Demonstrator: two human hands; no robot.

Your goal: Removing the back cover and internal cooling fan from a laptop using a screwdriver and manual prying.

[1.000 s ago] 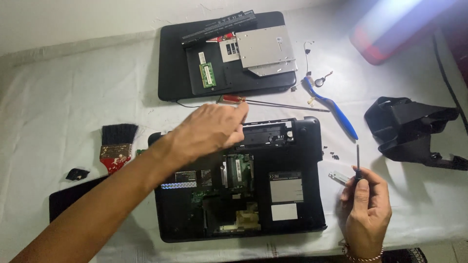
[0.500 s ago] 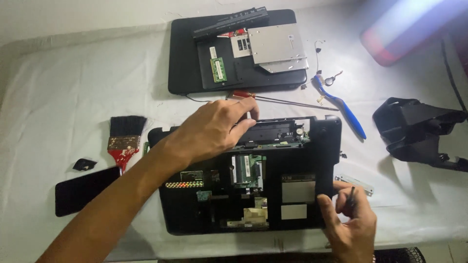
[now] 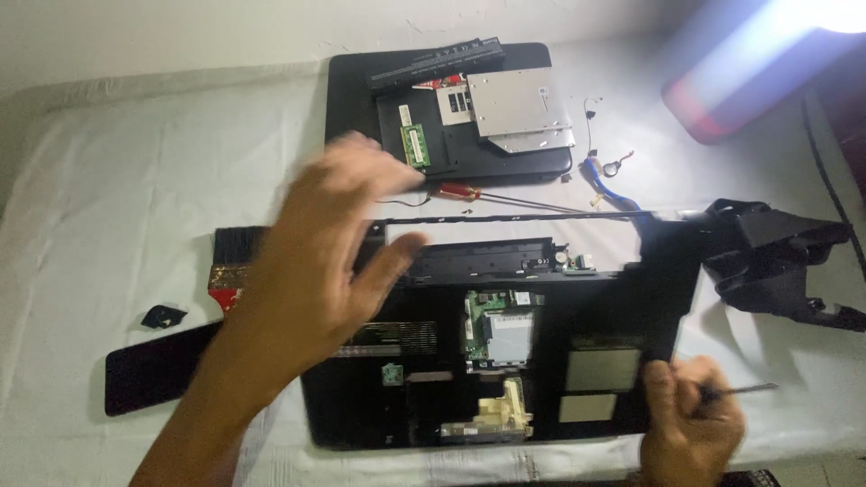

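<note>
An opened black laptop base point(image 3: 451, 397) lies on the white cloth, its circuit board point(image 3: 501, 329) exposed. A black cover frame point(image 3: 667, 271) sits tilted up over it. My left hand point(image 3: 316, 261) is motion-blurred above the base's left part. Its fingers are spread and its thumb is at the frame's left corner; a grip cannot be made out. At the lower right corner of the frame, my right hand point(image 3: 690, 428) is closed on a thin metal screwdriver point(image 3: 744, 390) that points right.
Behind lies a black panel point(image 3: 361, 108) carrying a battery bar point(image 3: 433, 63), a green memory stick point(image 3: 413, 144) and a silver drive point(image 3: 519, 108). A red-handled screwdriver point(image 3: 456, 191), a brush point(image 3: 230, 266), a flat black slab point(image 3: 153, 365), a black stand point(image 3: 785, 261) and a lamp point(image 3: 758, 63) surround the laptop.
My left hand rose from the laptop's back edge toward the camera. The cover frame now stands lifted off the base. My right hand came down to the frame's lower right corner with the screwdriver.
</note>
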